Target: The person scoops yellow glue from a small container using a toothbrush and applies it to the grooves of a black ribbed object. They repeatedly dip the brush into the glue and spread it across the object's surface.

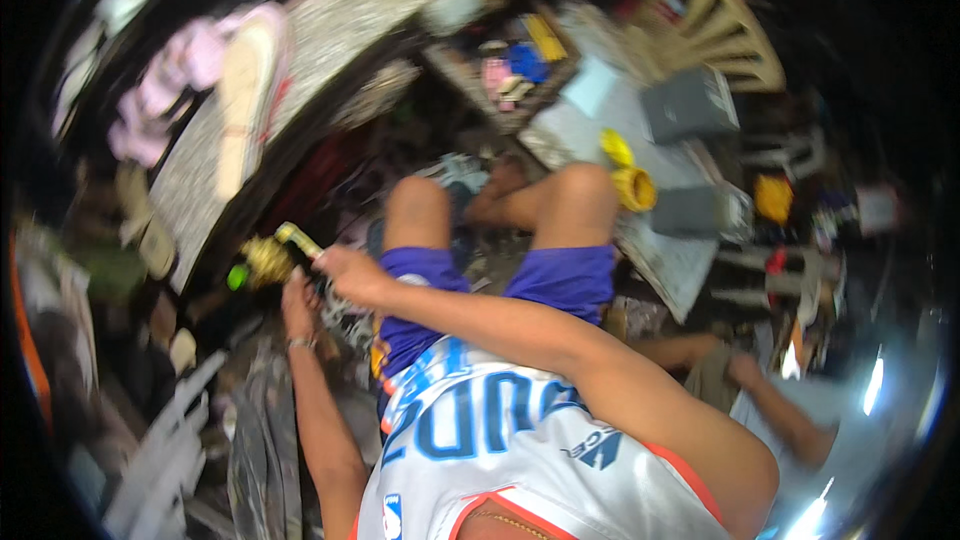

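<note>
My right hand (pixel 352 276) is closed around a short yellow bar-shaped object (pixel 296 239), which sticks out past the fingers to the left. Blur hides its exact kind. Just below, my left hand (pixel 298 308) has its fingers drawn together at the edge of a shiny gold-coloured piece (pixel 266 261). A bright green spot (pixel 237 277) shows at that piece's left end. Both hands are close together, left of my knees. Beyond them, a pale shoe sole (pixel 247 100) lies on a grey bench top (pixel 335 25).
Pink items (pixel 185 65) lie at the far left. Ahead stands a wooden box (pixel 512 120) of small coloured things. To the right are a light board (pixel 675 270), a yellow roll (pixel 633 188), dark grey boxes (pixel 690 105) and a beige plastic chair (pixel 715 25). Another person's hand (pixel 742 372) shows at lower right.
</note>
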### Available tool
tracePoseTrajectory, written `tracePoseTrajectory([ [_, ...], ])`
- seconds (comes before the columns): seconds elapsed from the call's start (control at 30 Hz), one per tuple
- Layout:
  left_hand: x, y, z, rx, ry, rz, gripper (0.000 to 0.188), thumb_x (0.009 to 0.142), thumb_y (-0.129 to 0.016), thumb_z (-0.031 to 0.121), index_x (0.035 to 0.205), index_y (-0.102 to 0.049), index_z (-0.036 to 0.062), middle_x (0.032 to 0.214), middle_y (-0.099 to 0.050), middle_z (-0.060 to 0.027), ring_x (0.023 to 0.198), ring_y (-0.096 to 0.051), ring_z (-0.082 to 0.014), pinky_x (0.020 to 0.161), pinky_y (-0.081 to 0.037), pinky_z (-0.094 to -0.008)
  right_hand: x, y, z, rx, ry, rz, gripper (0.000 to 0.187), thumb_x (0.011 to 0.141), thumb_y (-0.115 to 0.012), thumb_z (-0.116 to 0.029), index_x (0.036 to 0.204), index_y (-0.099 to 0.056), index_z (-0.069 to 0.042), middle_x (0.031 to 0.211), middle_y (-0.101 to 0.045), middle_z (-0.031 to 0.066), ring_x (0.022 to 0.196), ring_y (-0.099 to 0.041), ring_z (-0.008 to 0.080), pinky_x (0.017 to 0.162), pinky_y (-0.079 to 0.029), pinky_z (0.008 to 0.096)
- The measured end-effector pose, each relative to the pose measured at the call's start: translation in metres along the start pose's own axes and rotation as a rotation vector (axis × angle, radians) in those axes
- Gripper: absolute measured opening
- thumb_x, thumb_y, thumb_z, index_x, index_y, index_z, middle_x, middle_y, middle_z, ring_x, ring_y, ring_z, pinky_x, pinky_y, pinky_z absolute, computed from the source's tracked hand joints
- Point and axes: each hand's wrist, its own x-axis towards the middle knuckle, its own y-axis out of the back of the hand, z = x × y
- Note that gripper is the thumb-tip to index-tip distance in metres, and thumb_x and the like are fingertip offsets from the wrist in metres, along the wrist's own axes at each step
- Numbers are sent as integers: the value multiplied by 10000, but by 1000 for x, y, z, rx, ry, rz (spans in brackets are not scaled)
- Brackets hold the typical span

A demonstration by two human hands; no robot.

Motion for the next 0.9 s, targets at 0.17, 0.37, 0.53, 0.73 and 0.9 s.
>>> tracePoseTrajectory([
  [0.17, 25, 12, -9, 331, -288, -14, 341, 1114, -670, 416, 1108, -609, 80, 924, -593, 13, 805, -563, -109, 737, -478, -290, -33, 105, -53, 204, -276, -82, 404, 1141, -585, -399, 1183, -712, -17, 903, -723, 162, 869, -716, 268, 790, -544, 421],
  [0.37, 41, 9, -30, 577, -395, 115, 574, 1063, -758, 279, 1494, -518, -14, 1309, -692, -134, 1184, -656, -234, 1066, -510, -384, -118, 233, -85, 175, -188, 236, 353, 1180, -550, -365, 1251, -676, -44, 986, -664, 17, 943, -613, 117, 833, -525, 346],
  [0.53, 31, -7, -32, 722, -292, 334, 851, 1031, -775, 264, 1680, -321, -49, 1611, -547, -258, 1412, -616, -348, 1173, -476, -441, -198, 300, -83, 296, -163, 570, 276, 1200, -505, -307, 1309, -631, -87, 951, -531, -58, 838, -482, 49, 744, -445, 244],
  [0.73, 2, -35, -27, 971, -375, 292, 818, 995, -794, 225, 1631, -387, -88, 1584, -551, -283, 1368, -640, -376, 1157, -501, -452, -266, 338, -59, 241, -343, 801, 265, 1156, -613, -321, 1272, -636, -84, 940, -524, -41, 840, -455, 49, 759, -424, 236],
  [0.9, -23, -100, -9, 907, -343, 147, 739, 1015, -757, 154, 1616, -403, -91, 1586, -543, -253, 1408, -592, -326, 1180, -483, -436, -306, 353, -28, 227, -410, 979, 292, 1089, -727, -315, 1126, -595, -57, 845, -574, -21, 720, -491, 70, 638, -426, 279],
])
